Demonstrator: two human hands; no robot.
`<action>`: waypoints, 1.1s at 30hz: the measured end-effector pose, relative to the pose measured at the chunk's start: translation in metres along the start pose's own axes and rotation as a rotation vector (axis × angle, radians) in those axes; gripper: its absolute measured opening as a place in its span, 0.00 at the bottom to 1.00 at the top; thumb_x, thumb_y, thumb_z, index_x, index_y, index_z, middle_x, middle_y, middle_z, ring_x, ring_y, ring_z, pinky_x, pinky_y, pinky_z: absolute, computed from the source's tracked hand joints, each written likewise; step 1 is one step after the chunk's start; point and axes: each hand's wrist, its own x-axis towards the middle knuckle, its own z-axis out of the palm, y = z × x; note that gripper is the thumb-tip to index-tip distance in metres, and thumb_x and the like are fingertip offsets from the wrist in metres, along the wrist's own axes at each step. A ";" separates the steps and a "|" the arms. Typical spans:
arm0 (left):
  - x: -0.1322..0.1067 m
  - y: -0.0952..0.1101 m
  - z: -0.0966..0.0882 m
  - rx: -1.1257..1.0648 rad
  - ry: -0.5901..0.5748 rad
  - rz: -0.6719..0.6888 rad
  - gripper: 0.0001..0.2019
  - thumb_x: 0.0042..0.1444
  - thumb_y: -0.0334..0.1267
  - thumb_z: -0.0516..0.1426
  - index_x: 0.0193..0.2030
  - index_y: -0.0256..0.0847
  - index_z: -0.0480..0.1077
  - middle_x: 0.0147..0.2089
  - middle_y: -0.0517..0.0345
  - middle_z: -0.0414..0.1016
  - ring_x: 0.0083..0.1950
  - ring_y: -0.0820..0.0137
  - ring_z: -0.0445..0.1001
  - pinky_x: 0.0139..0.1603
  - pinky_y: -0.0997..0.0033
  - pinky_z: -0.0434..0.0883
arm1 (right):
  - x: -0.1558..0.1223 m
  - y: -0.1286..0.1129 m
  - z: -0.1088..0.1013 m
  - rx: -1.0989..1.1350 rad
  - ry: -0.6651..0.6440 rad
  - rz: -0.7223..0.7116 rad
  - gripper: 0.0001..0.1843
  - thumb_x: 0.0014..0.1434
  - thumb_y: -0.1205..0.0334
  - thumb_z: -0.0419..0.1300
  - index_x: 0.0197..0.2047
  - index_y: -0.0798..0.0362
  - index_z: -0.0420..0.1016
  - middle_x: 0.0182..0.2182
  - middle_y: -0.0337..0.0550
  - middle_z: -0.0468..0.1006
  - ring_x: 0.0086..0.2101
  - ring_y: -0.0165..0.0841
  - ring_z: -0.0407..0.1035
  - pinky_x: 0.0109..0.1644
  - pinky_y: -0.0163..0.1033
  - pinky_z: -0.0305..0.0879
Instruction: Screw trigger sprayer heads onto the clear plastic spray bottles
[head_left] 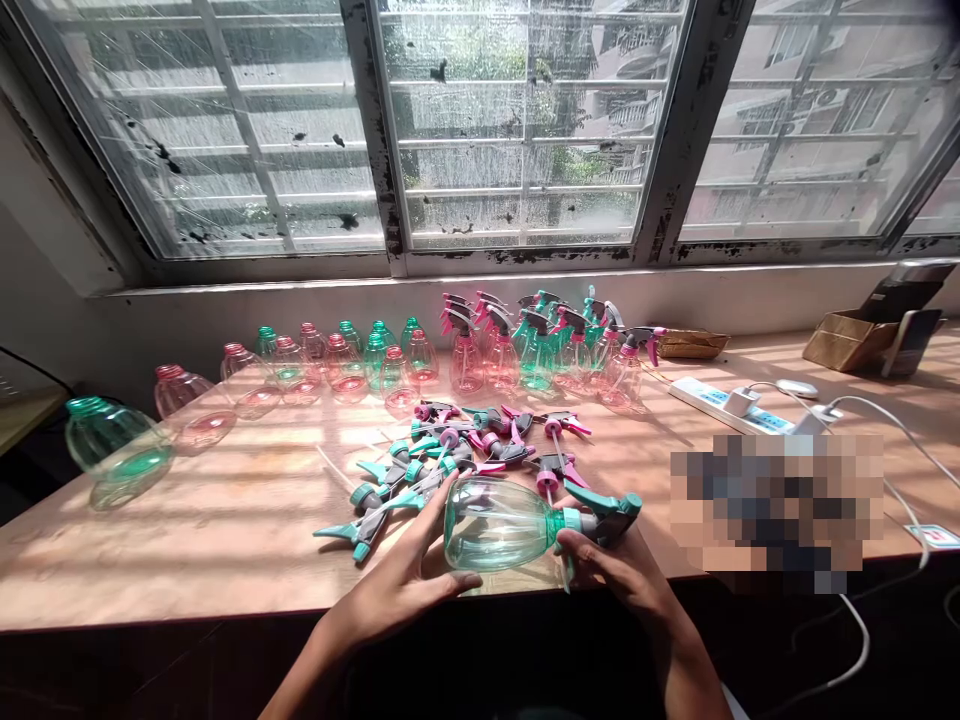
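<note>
A clear green spray bottle [497, 524] lies sideways in the air above the table's front edge, its base to the left. My left hand [420, 560] cups the base, fingers behind it and the thumb below. At the neck, my right hand [600, 565] grips the bottle by its teal collar, under the grey and teal spray head [611, 512]. Just behind the bottle lies a pile of loose spray heads, some teal and grey [367, 500], others pink and grey [555, 465].
Headless green bottles [120, 440] and pink bottles [187, 400] stand at the left and back. Several bottles with spray heads [536, 350] stand by the wall. A power strip [727, 405] with white cables, a brown tray [686, 343] and a cardboard box [851, 340] occupy the right side.
</note>
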 end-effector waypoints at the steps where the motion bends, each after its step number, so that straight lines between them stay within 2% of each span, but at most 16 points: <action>1: 0.000 -0.001 0.000 0.000 0.006 0.029 0.48 0.65 0.42 0.64 0.79 0.58 0.35 0.82 0.61 0.33 0.81 0.50 0.34 0.78 0.47 0.46 | 0.000 0.001 0.000 0.003 0.001 0.003 0.25 0.56 0.44 0.73 0.48 0.52 0.77 0.28 0.40 0.77 0.27 0.32 0.69 0.27 0.34 0.65; 3: 0.001 -0.002 0.000 0.016 0.013 0.085 0.44 0.67 0.43 0.61 0.79 0.56 0.36 0.82 0.61 0.32 0.81 0.52 0.28 0.79 0.50 0.45 | 0.000 0.002 -0.001 -0.005 0.000 0.004 0.26 0.56 0.43 0.73 0.48 0.53 0.77 0.28 0.41 0.78 0.27 0.31 0.69 0.27 0.34 0.65; 5: 0.001 0.000 0.000 0.012 0.001 0.089 0.45 0.67 0.44 0.61 0.79 0.54 0.34 0.82 0.60 0.33 0.80 0.52 0.26 0.78 0.51 0.46 | 0.001 0.003 -0.001 -0.015 -0.003 -0.008 0.26 0.56 0.43 0.73 0.48 0.53 0.77 0.29 0.42 0.78 0.28 0.32 0.70 0.28 0.34 0.66; 8: 0.001 0.004 0.000 0.056 -0.001 0.015 0.52 0.62 0.43 0.66 0.79 0.52 0.33 0.82 0.56 0.36 0.81 0.48 0.34 0.78 0.48 0.47 | 0.001 0.004 -0.003 -0.017 -0.009 -0.029 0.25 0.57 0.44 0.72 0.48 0.53 0.77 0.29 0.41 0.77 0.29 0.32 0.71 0.29 0.34 0.68; 11: 0.000 0.005 -0.001 0.112 0.036 -0.039 0.50 0.61 0.45 0.66 0.79 0.51 0.38 0.81 0.55 0.41 0.80 0.46 0.39 0.78 0.44 0.42 | 0.001 0.004 -0.004 -0.032 -0.020 -0.029 0.24 0.57 0.45 0.73 0.49 0.52 0.76 0.29 0.39 0.76 0.29 0.32 0.71 0.30 0.34 0.69; 13: 0.000 0.004 0.000 0.052 0.020 -0.049 0.50 0.62 0.45 0.66 0.79 0.52 0.37 0.81 0.56 0.44 0.80 0.47 0.40 0.78 0.43 0.43 | 0.001 0.004 -0.004 -0.028 -0.019 -0.019 0.24 0.58 0.45 0.72 0.50 0.51 0.76 0.30 0.39 0.77 0.29 0.32 0.71 0.29 0.34 0.69; 15: 0.000 0.003 0.001 -0.020 -0.001 -0.028 0.51 0.62 0.43 0.66 0.79 0.53 0.34 0.81 0.57 0.42 0.80 0.48 0.38 0.78 0.44 0.45 | 0.000 0.004 -0.003 -0.012 -0.008 -0.014 0.25 0.57 0.45 0.72 0.50 0.51 0.76 0.30 0.40 0.77 0.29 0.33 0.71 0.28 0.34 0.69; 18: 0.001 0.002 0.001 0.018 0.015 0.051 0.48 0.65 0.43 0.63 0.79 0.52 0.34 0.82 0.58 0.35 0.81 0.50 0.29 0.78 0.48 0.43 | 0.000 0.003 -0.001 -0.010 0.008 -0.009 0.24 0.58 0.44 0.72 0.49 0.52 0.76 0.29 0.41 0.78 0.28 0.33 0.71 0.27 0.34 0.68; 21: 0.001 0.000 0.001 0.025 0.011 0.080 0.47 0.66 0.46 0.62 0.80 0.49 0.33 0.82 0.56 0.35 0.80 0.52 0.23 0.78 0.49 0.43 | 0.001 0.001 0.001 -0.013 0.027 0.000 0.26 0.57 0.45 0.72 0.51 0.52 0.75 0.29 0.41 0.79 0.28 0.33 0.71 0.27 0.34 0.68; 23: 0.001 0.000 0.000 0.021 0.010 0.039 0.50 0.64 0.47 0.64 0.80 0.50 0.32 0.82 0.56 0.35 0.80 0.50 0.24 0.78 0.48 0.43 | 0.001 0.000 0.001 -0.011 0.037 0.002 0.27 0.57 0.45 0.73 0.53 0.52 0.75 0.30 0.41 0.79 0.28 0.34 0.72 0.27 0.35 0.68; 26: -0.001 0.001 -0.002 0.116 0.044 -0.029 0.52 0.60 0.46 0.67 0.79 0.52 0.36 0.82 0.55 0.38 0.81 0.46 0.34 0.78 0.45 0.39 | 0.000 -0.001 0.002 -0.011 0.035 -0.004 0.28 0.56 0.45 0.73 0.53 0.51 0.75 0.30 0.40 0.79 0.29 0.33 0.72 0.29 0.35 0.68; 29: -0.001 0.002 -0.001 0.071 0.032 -0.035 0.51 0.61 0.45 0.67 0.79 0.53 0.36 0.81 0.54 0.42 0.80 0.46 0.40 0.78 0.44 0.45 | 0.000 0.000 0.002 -0.005 0.044 -0.002 0.25 0.56 0.45 0.73 0.48 0.51 0.77 0.30 0.41 0.79 0.29 0.33 0.72 0.29 0.35 0.68; 33: -0.002 0.002 0.003 -0.140 -0.016 0.016 0.49 0.64 0.44 0.64 0.79 0.56 0.32 0.82 0.55 0.41 0.80 0.47 0.33 0.76 0.47 0.55 | 0.002 0.003 0.001 -0.019 0.026 -0.009 0.23 0.57 0.44 0.72 0.46 0.52 0.78 0.30 0.41 0.78 0.27 0.32 0.70 0.27 0.34 0.66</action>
